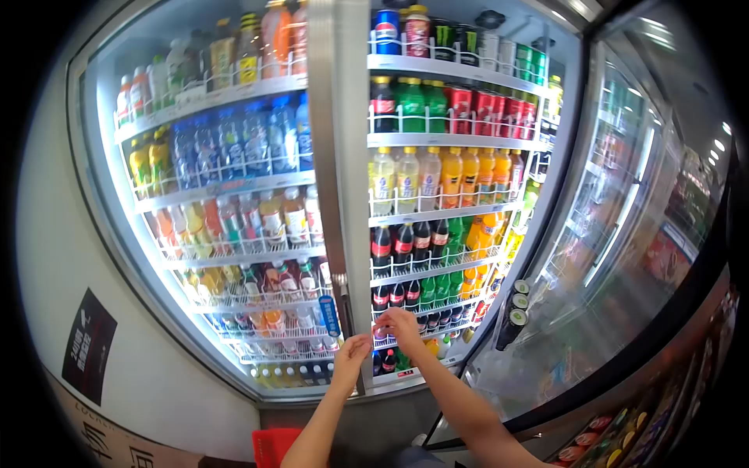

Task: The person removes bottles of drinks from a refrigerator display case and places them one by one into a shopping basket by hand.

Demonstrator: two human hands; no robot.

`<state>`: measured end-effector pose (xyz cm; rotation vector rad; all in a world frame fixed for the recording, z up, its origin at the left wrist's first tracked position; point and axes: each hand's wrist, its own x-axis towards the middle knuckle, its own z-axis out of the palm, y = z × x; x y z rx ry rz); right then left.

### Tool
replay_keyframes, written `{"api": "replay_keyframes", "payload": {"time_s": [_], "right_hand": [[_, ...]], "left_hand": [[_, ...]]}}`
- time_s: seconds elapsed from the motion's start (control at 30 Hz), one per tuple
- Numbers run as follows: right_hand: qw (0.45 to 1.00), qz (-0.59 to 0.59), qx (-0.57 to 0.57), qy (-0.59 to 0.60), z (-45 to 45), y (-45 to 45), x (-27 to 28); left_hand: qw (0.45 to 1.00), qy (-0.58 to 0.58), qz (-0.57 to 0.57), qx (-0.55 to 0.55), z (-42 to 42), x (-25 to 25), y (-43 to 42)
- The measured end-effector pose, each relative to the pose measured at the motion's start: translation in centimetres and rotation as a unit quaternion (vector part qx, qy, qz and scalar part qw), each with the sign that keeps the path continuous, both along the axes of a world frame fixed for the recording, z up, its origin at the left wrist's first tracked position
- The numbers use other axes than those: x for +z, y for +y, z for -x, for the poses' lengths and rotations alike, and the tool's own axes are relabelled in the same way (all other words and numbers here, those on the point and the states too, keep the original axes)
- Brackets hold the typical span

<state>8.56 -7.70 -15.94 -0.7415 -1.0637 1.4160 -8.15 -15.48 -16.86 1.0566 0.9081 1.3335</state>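
My left hand (353, 352) is raised in front of the metal post between the two fridge doors, its fingers bent together. Just to the right and a little higher, my right hand (399, 325) has its fingers curled with the tips pinched towards the left hand. Whatever lies between the fingertips, if anything, is too small to make out. Behind the right hand are the lower shelves with dark cola bottles (396, 295) and green soda bottles (427, 291). A blue tag (329, 315) hangs on the post by the left hand.
The right glass door (577, 257) stands open, with dark cylinders with green-and-white ends (516, 304) at its edge. Left, bottled drinks (234, 140) fill the shelves behind glass. Something red (275, 446) lies low at the left. Packaged goods (601, 437) line a rack at lower right.
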Motion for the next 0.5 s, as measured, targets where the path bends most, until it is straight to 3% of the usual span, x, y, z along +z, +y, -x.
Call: {"api": "replay_keyframes", "payload": {"time_s": [0.17, 0.5], "right_hand": [[0.999, -0.028, -0.027, 0.033, -2.0, 0.8, 3.7], [0.998, -0.002, -0.06, -0.018, -12.3, -0.5, 4.5]], "left_hand": [[0.999, 0.032, -0.033, -0.015, -3.1, 3.2, 2.3], [0.996, 0.0, -0.09, 0.022, -9.5, 7.2, 8.8]]}}
